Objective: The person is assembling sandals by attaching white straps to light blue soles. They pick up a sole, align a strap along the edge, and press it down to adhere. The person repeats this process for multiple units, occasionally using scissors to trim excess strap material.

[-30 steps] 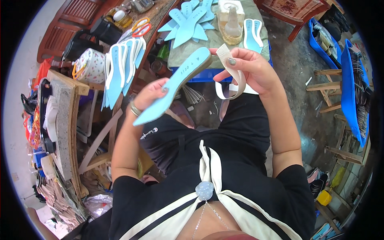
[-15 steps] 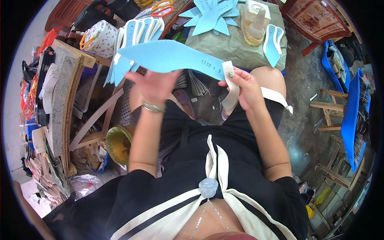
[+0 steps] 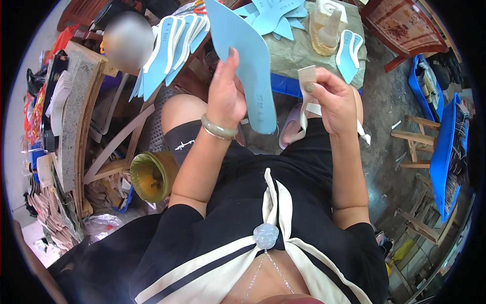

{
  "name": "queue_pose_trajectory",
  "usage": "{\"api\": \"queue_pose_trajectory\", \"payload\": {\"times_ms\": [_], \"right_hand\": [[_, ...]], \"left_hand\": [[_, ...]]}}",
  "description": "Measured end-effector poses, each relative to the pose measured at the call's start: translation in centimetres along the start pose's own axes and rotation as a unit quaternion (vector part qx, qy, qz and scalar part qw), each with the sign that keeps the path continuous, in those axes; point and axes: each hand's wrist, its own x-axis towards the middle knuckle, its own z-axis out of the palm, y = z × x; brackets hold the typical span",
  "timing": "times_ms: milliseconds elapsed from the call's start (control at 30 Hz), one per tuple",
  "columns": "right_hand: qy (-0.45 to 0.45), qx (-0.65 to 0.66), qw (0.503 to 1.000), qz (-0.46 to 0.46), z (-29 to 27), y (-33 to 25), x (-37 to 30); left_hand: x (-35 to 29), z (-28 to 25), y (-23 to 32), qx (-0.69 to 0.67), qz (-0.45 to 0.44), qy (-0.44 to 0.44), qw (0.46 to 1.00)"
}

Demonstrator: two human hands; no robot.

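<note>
My left hand (image 3: 226, 99) grips a light blue insole (image 3: 250, 63) by its left edge, thumb on its face. The insole points away from me, its narrower end near my lap. To the right, my right hand (image 3: 335, 101) pinches a white strip (image 3: 305, 88) between thumb and fingers, and the strip curls down apart from the insole. Another white strip (image 3: 363, 133) lies on my right thigh. Beyond my right hand, a blue insole with white edging (image 3: 347, 63) lies on the covered work surface (image 3: 298, 55).
Loose blue insoles (image 3: 278, 23) and a translucent bottle (image 3: 331, 28) in a holder stand ahead. White-edged insoles (image 3: 174, 43) hang together at the left. A lined bin (image 3: 147, 175) is beside my left leg. Blue trays (image 3: 445, 162) and wooden stools (image 3: 417, 137) stand right.
The insole has swung from lying crosswise to pointing away from me, now gripped in my left hand. My right hand has moved right with the strip, away from the insole's end.
</note>
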Motion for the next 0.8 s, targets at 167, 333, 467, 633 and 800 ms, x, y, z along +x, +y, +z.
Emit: {"api": "queue_pose_trajectory", "payload": {"times_ms": [167,333,467,633,800], "right_hand": [[-0.002,0.093,0.994,-0.053,1.8,-0.2,1.2],[0.013,0.141,0.989,-0.031,0.7,-0.9,1.9],[0.036,0.095,0.993,-0.054,0.4,-1.4,2.4],[0.026,0.140,0.989,-0.026,1.8,-1.0,2.5],[0.016,0.141,0.990,-0.019,2.0,-0.4,2.7]], "left_hand": [[-1.6,1.9,-0.9,0.017,-0.052,0.003,0.999],[-2.1,2.8,-0.7,0.046,-0.029,0.015,0.998],[-2.2,3.1,-1.2,0.033,-0.031,0.023,0.999],[-2.5,3.4,-1.6,0.022,-0.015,0.018,0.999],[-2.6,3.6,-1.7,0.021,-0.008,0.020,1.000]]}}
